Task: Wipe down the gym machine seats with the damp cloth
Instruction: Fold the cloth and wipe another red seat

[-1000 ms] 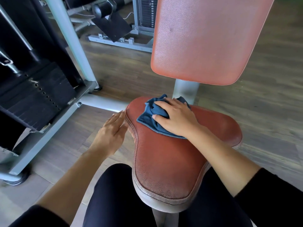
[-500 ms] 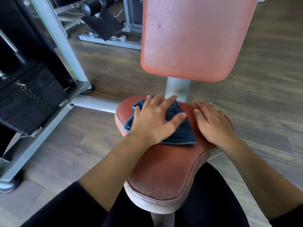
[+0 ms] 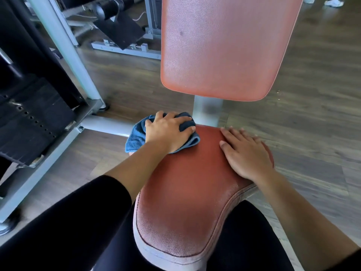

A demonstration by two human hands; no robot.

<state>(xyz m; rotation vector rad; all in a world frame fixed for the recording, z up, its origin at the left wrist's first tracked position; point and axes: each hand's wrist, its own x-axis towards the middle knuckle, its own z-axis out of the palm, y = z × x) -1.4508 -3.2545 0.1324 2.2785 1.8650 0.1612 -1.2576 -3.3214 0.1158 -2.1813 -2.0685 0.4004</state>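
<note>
A worn red seat pad (image 3: 187,192) sits in front of me, and its red backrest (image 3: 224,45) stands upright behind it. My left hand (image 3: 168,132) lies on a bunched blue cloth (image 3: 136,137) at the seat's far left corner, fingers curled over it. Part of the cloth hangs over the seat's left edge. Flat on the seat's far right lobe rests my right hand (image 3: 246,153), with its fingers straight.
A grey post (image 3: 207,112) joins seat and backrest. A grey machine frame (image 3: 64,45) and a black weight stack (image 3: 29,118) stand to the left. Another machine's base (image 3: 125,47) is behind on the wooden floor (image 3: 312,114). My dark-clothed legs straddle the seat.
The cloth passed from my right hand to my left. My left hand has since slid it to the seat's far left corner and bunched it. The right hand now lies flat on the seat.
</note>
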